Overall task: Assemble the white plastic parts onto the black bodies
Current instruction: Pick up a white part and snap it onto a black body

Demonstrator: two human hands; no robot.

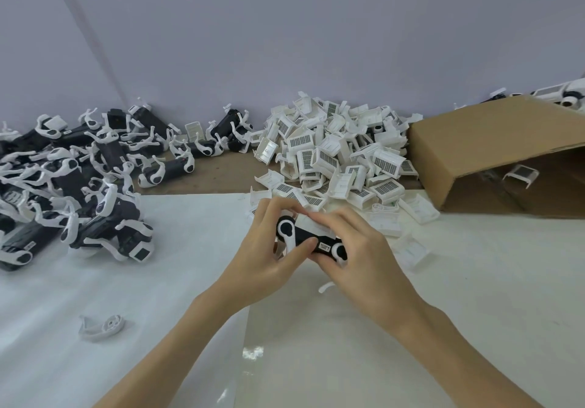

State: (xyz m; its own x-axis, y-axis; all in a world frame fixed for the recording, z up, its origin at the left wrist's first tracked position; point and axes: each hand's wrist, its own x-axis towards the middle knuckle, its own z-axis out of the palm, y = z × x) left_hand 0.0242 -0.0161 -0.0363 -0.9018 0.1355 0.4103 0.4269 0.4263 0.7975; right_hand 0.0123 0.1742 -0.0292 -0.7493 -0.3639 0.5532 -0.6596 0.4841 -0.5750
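White plastic part (318,224) is being pressed onto a black body (311,241) near the table's (158,281) middle, left hand (269,251) and right hand (354,249) both gripping it with curled fingers. Next, I judge, firm seating pressure is needed.

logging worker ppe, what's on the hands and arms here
Nothing is worn. The left hand and right hand are bare, no gloves, rings or watch visible. Both forearms are bare to the frame edge; no sleeves show.
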